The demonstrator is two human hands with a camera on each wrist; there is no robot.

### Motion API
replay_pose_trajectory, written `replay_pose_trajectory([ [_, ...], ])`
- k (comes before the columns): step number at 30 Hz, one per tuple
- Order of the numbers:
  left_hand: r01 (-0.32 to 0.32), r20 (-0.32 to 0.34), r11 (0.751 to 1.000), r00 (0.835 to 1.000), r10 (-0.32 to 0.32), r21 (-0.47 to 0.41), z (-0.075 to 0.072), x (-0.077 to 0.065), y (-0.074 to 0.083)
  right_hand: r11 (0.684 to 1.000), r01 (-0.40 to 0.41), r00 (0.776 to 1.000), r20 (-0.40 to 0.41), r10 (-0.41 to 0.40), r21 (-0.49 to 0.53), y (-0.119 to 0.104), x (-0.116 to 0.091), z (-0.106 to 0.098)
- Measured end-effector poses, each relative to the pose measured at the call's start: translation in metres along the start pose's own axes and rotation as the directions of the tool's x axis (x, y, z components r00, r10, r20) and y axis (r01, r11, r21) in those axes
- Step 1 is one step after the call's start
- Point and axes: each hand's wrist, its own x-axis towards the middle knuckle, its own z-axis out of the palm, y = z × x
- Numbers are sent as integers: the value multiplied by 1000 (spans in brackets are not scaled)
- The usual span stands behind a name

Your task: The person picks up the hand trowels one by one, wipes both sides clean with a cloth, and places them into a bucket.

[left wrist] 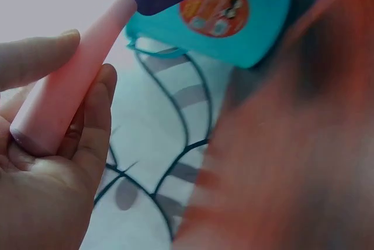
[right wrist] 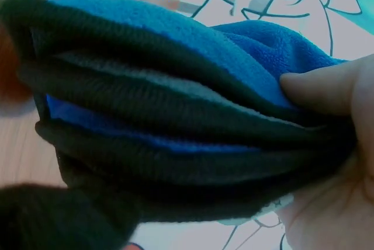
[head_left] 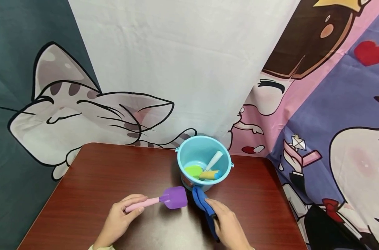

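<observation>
My left hand (head_left: 122, 211) grips the pink handle of a toy shovel with a purple blade (head_left: 174, 198); in the left wrist view thumb and fingers wrap the handle (left wrist: 76, 80). The blade points right, in front of a light blue bucket (head_left: 184, 152). My right hand (head_left: 228, 222) pinches a folded blue cloth (head_left: 203, 201) with dark edging, whose layers fan apart in the right wrist view. The cloth's far end overlaps the bucket's lower front. Inside the bucket lie a light green piece (head_left: 193, 171), a yellow piece with a blue end (head_left: 209, 175) and a whitish handle (head_left: 214, 160).
A reddish-brown wooden table (head_left: 108, 170) bears the bucket near its back edge. Directly behind the table hangs a printed cloth backdrop (head_left: 177, 62) with cartoon figures, and it continues along the right side. The bucket has an orange round label (left wrist: 215, 7).
</observation>
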Motion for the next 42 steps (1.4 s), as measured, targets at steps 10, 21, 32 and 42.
replay_pose_trajectory([
  [10,18,-18,1000,1000,-18,3,-31,28,21,989,-134,989,54,137,-54,11,-3,-21],
  [21,-6,-94,997,995,13,80,-18,82,46,975,-154,988,-33,151,-163,42,6,-54],
  [32,-153,-50,964,985,167,218,27,125,57,960,-103,984,-166,61,-259,94,17,-77],
  [42,-175,-35,905,978,204,388,63,144,52,926,29,970,-212,-116,-376,155,25,-38],
])
